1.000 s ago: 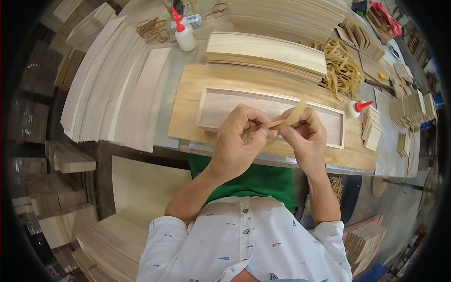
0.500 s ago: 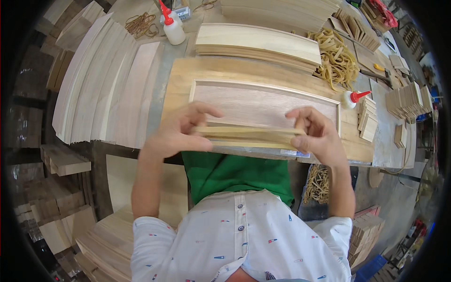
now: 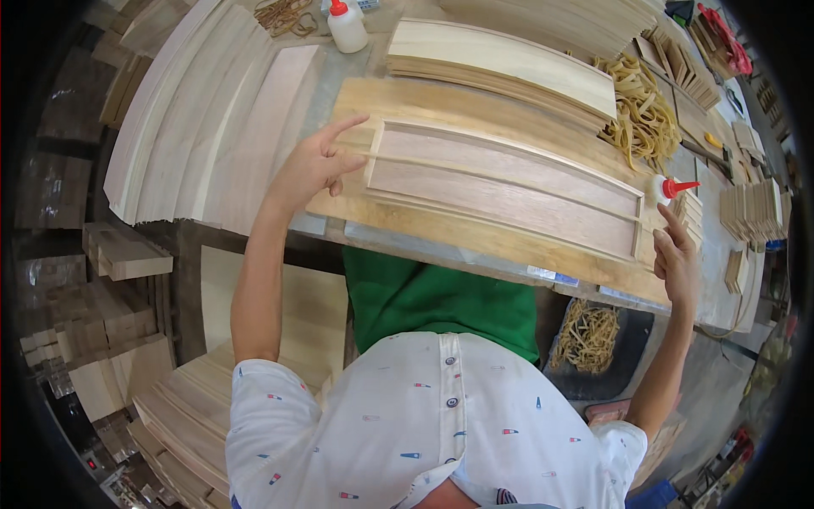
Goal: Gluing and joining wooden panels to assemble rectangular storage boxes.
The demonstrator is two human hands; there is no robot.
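A tan rubber band is stretched lengthwise over a shallow wooden tray with thin raised edges. My left hand grips the band's left end just beyond the tray's short edge, index finger extended. At the opposite end, my right hand holds the band with curled fingers, close to a red-tipped glue bottle. How the band loops round the fingers is hard to make out. Beneath the tray lies a wider wooden board.
Beyond the tray are stacked thin boards and a heap of rubber bands. Long panels fill the left side. Another glue bottle stands at the back; small wood pieces are at right. A dark bin sits below the table edge.
My hands have moved far apart, left hand leftward and right hand rightward, pulling the slack rubber band long across the tray. The view has shifted slightly.
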